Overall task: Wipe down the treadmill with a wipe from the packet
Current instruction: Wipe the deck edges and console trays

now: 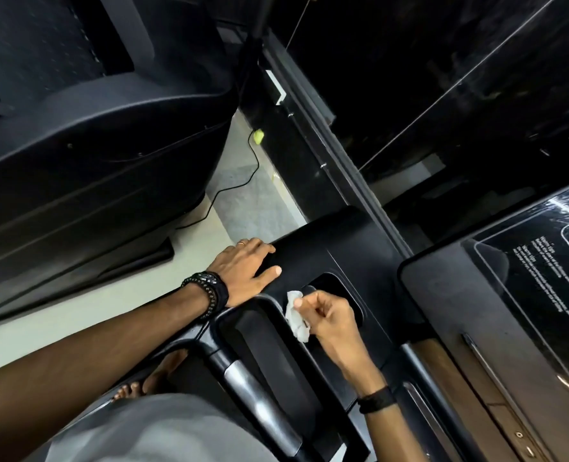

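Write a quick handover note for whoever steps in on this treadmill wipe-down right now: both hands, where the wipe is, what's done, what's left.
Left hand: flat on the black console of the treadmill, fingers straight, holding nothing.
Right hand: pinching a crumpled white wipe at the rim of the recessed pocket in the console.
Packet: not in view.
Done: a wipe is out and in use at the pocket; which surfaces are already wiped cannot be told.
Left, probably: the handlebar, the screen on the right, and the rest of the console.
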The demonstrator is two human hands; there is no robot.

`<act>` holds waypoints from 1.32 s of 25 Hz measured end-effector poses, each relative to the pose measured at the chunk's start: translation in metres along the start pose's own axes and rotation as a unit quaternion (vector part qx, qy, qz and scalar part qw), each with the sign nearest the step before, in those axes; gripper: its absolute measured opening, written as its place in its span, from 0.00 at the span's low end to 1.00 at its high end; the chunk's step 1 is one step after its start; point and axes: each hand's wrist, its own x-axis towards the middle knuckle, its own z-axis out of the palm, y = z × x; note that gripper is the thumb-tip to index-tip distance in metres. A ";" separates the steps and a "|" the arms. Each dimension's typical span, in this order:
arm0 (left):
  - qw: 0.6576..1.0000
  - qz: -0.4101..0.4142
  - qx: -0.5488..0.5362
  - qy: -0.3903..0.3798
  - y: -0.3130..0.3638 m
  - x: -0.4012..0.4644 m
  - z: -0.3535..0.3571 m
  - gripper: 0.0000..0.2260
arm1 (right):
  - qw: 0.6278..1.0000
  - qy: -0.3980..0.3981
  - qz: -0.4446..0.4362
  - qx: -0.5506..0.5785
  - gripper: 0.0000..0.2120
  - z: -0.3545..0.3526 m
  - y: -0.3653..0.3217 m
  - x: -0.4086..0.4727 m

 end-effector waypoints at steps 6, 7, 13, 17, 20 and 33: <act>0.998 -0.044 -0.008 0.046 -0.012 -0.026 -0.006 0.20 | 0.978 0.030 -0.095 -0.181 0.08 0.010 0.012 -0.020; 0.998 -0.050 -0.005 0.041 -0.015 -0.034 -0.006 0.19 | 0.974 0.028 -0.109 -0.198 0.09 0.009 0.013 -0.022; 0.997 -0.059 0.036 0.023 -0.019 -0.055 -0.003 0.23 | 0.920 0.042 -0.216 -0.323 0.10 0.043 0.001 -0.002; 0.997 -0.067 0.040 0.012 -0.020 -0.058 -0.003 0.24 | 0.895 0.055 -0.230 -0.379 0.10 0.056 -0.007 0.003; 0.996 -0.068 0.053 0.014 -0.019 -0.061 -0.005 0.24 | 0.896 0.055 -0.187 -0.398 0.12 0.044 0.000 -0.017; 0.989 -0.115 0.088 0.026 -0.014 -0.065 -0.008 0.24 | 0.864 0.000 -0.009 -0.503 0.10 -0.008 0.032 -0.100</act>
